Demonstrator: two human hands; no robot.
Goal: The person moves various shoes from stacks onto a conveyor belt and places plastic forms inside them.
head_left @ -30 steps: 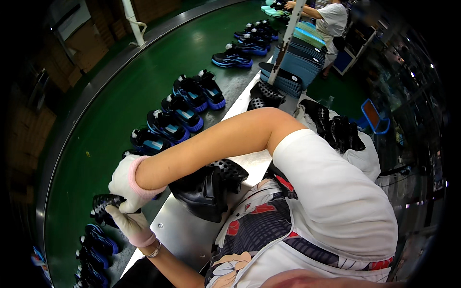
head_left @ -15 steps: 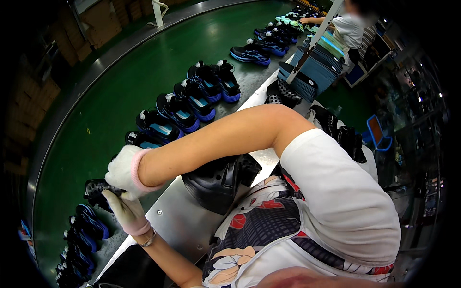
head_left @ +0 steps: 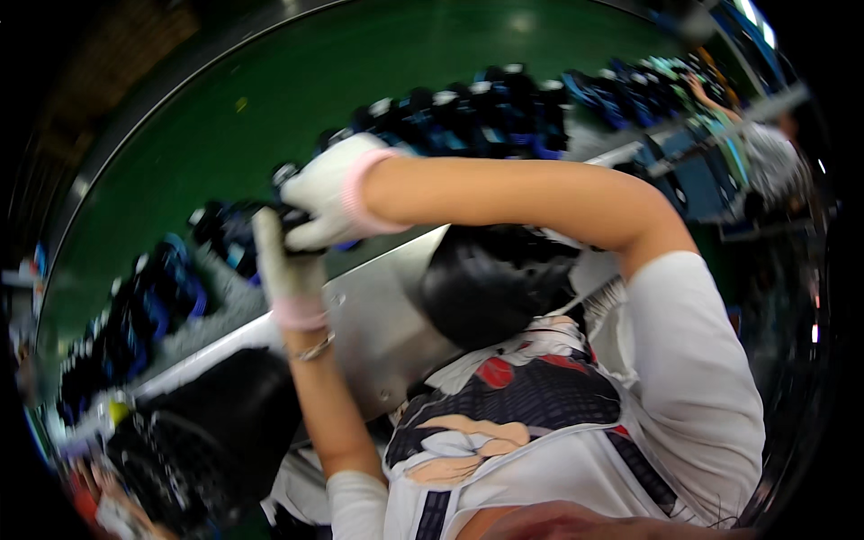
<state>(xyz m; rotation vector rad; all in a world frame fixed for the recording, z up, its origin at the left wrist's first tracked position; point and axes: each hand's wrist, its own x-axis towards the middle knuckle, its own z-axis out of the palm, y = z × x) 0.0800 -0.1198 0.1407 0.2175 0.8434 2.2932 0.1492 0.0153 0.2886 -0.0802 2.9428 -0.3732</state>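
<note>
Both of my hands wear white gloves with pink cuffs and meet over the metal ledge's far edge. My right hand (head_left: pixel 328 191) is curled, its fingers closed round a dark shoe (head_left: pixel 232 236) that is smeared by motion. Just below and left of it, my left hand (head_left: pixel 292 270) presses against the same shoe with its thumb pointing up; its other fingers are mostly hidden. The shoe's outline merges with the dark shoes standing behind it.
Rows of black and blue shoes (head_left: pixel 486 103) stand on a green conveyor (head_left: pixel 297 81), more shoes (head_left: pixel 135 324) at left. Black rounded objects (head_left: pixel 486 288) rest by the metal ledge (head_left: pixel 378 315). Another black bulky thing (head_left: pixel 243 405) lies lower left. A co-worker (head_left: pixel 774 162) reaches in at far right.
The whole view has swung and blurred. My hands, still close together, appear farther right and higher, and the row of shoes has shifted right in the picture.
</note>
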